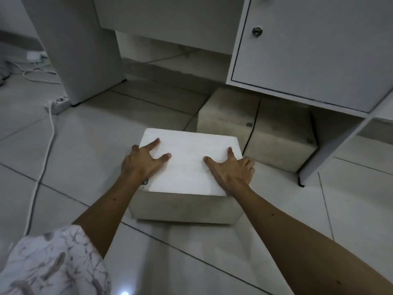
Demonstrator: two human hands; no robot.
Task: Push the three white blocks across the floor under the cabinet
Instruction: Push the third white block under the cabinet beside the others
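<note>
A white block [187, 158] stands on the tiled floor in the middle of the view. My left hand [143, 161] lies on its top near the left edge, fingers spread. My right hand [230, 167] lies on the top near the right edge, fingers spread too. Two more white blocks [227, 116] [280, 133] sit side by side just beyond it, partly under the white cabinet [308, 50]. The near block's far right corner is close to them.
The cabinet's side panel [331, 150] reaches the floor right of the blocks. A white desk leg panel [85, 60] stands at the left. A power strip [57, 104] and its cable [45, 158] lie on the floor at far left.
</note>
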